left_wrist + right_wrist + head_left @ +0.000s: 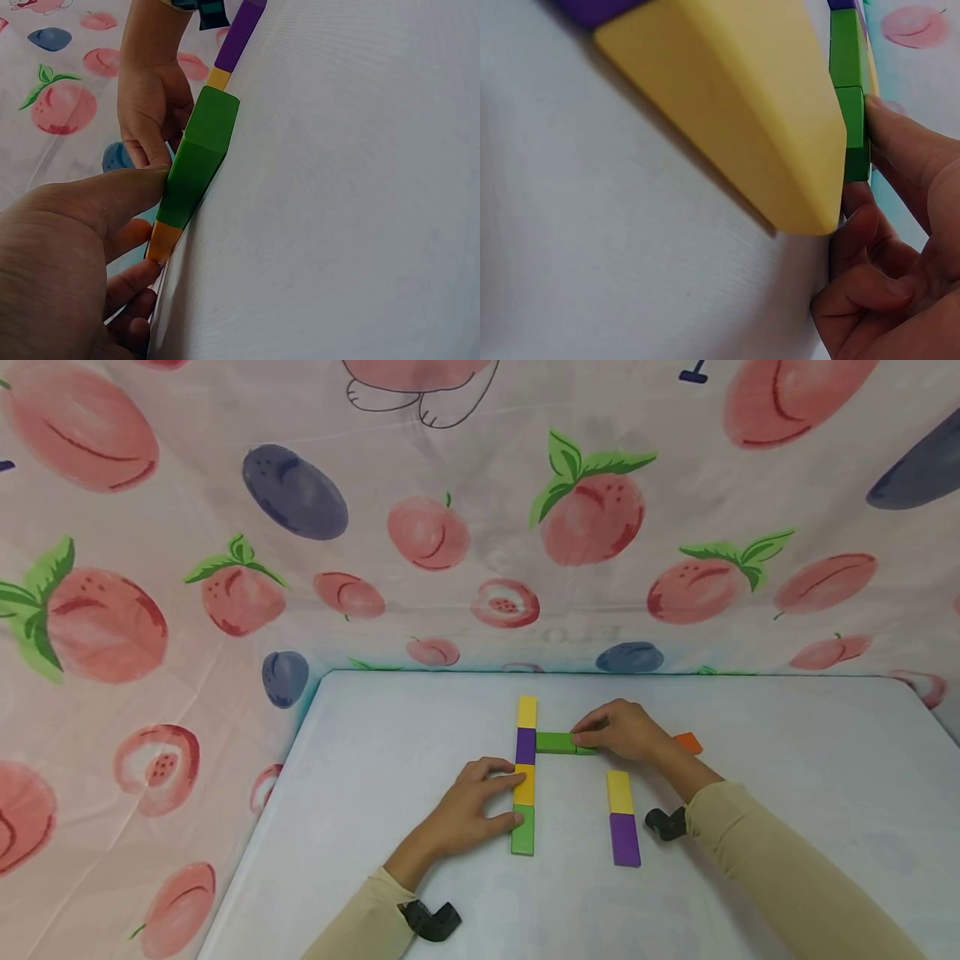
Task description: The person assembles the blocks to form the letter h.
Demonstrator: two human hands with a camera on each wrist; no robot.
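A column of blocks lies on the table: a yellow block [527, 712], a purple block [526, 746], a deeper yellow block [524, 793] and a green block [522, 839] nearest me. My left hand [467, 814] is at its left side, fingertips on the deeper yellow block and thumb against the near green one. From the purple block, another green block [553, 742] extends rightward, with a second green block [585, 751] at its end. My right hand [630, 731] pinches that end block; in the right wrist view the thumb touches its side [853, 120].
To the right, a pale yellow block [619, 792] and a purple block [626, 840] lie end to end. An orange block [687, 742] is partly hidden behind the right wrist. Fruit-patterned cloth [427, 452] hangs beyond the white table [360, 760].
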